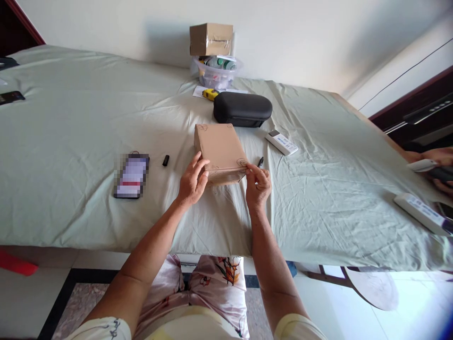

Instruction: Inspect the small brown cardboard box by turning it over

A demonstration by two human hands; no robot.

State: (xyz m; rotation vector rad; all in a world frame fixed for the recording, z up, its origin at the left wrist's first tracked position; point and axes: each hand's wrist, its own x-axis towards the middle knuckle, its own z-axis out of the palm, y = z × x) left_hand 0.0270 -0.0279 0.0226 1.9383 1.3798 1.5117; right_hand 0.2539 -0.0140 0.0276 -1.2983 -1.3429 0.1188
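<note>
A brown cardboard box (221, 146) lies on the cloth-covered table in front of me, with scribbled circles at several corners of its top. My left hand (193, 182) grips its near left corner, fingertips on the top edge and thumb against the front face. At the near right corner, my right hand (259, 185) is closed in a pinch, its fingertips touching the box edge beside a drawn circle. Just beyond its knuckles shows a black pen or marker (261, 162), partly hidden; whether the hand touches it I cannot tell.
Behind the box stand a black hard case (242, 108), a yellow tape measure (210, 94) and a plastic tub (217, 75) under another carton (211, 40). A white packet (282, 142) lies right, a phone (131, 176) left. Another person's hand (439, 163) shows far right.
</note>
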